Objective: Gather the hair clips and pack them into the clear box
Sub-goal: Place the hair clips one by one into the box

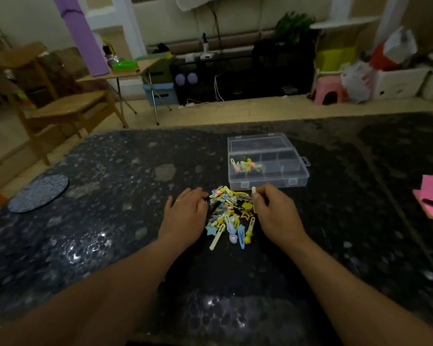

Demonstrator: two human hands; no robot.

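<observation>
Hair clips (pixel 231 218) piled on table (pixel 110 221) just before open clear box (pixel 268 168) for short reach. Left hand (pixel 185 216) flat, empty, corralling pile; right hand (pixel 273 211) pinches pale clip (pixel 254 191).

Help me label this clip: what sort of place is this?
Probably a lived-in home room. Beyond the dark stone table stand a wooden chair, a pink plastic stool and a low shelf with cables and boxes.
</observation>
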